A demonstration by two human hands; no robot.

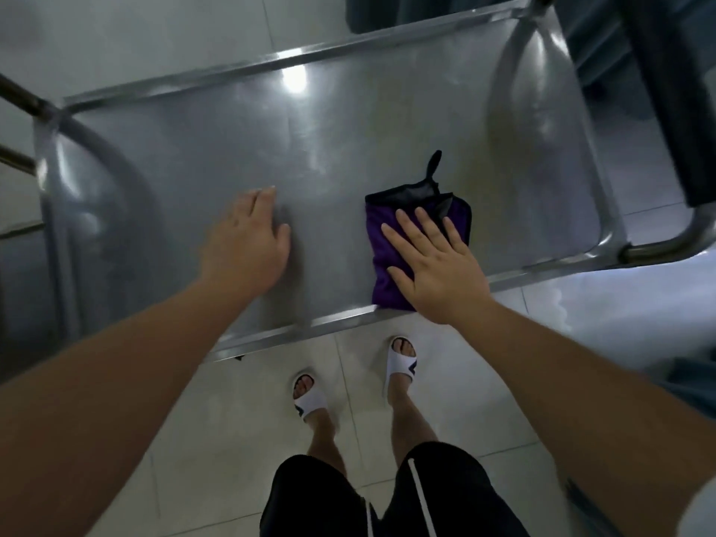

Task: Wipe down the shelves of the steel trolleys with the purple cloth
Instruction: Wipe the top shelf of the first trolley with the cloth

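The folded purple cloth [403, 242] lies on the top shelf [240, 149] of the steel trolley, against the shelf's near edge. The right hand [434, 265] presses flat on the cloth with fingers straight and spread, gripping nothing. The left hand [248, 242] rests on the bare shelf beside the cloth, fingers loose, holding nothing.

Bare forearms, with no sleeve reaching the wrists on either the left hand [248, 242] or the right hand [434, 265]. Black shorts [391, 494] with a thin white stripe down the side of each leg, ending above bare shins. White open-toed slides [310, 401] on both feet, each with a dark angular mark across the strap, toes showing at the front.
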